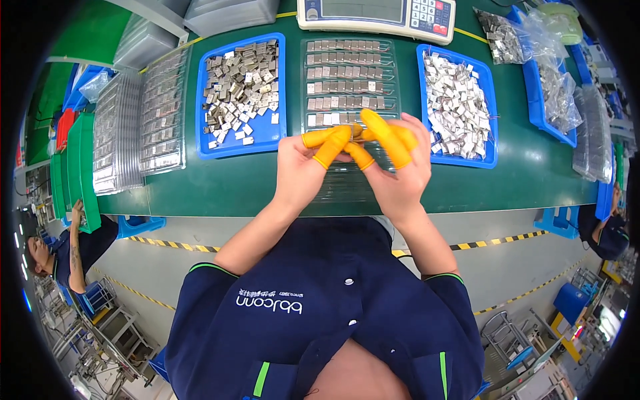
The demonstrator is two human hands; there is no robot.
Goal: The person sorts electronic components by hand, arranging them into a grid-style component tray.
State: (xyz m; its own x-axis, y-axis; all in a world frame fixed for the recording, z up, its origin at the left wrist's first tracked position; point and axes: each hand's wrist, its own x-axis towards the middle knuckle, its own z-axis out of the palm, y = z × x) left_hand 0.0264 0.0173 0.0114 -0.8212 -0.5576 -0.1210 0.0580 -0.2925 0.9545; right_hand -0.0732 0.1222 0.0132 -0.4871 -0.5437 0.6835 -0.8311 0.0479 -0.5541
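My left hand (301, 168) and my right hand (402, 170) meet above the near end of a clear plastic tray (304, 80). Yellow finger cots cover several fingertips on both. Thumbs and forefingers are pinched together around a small metal part (356, 131), mostly hidden by the fingers. Rows of small silvery rectangular metal pieces (347, 72) fill the tray's slots beyond my hands. To the left, a blue bin (230, 148) holds loose silvery metal pieces (245, 80). On the right stands another blue bin (494, 133) with many whitish metal pieces (457, 100).
Stacked clear trays (120, 133) stand at the left beside a green bin (81, 167). A scale (377, 17) sits at the far edge. Bagged parts (503, 37) and a blue bin (539, 107) lie at the right. Co-workers (73, 257) sit at either side.
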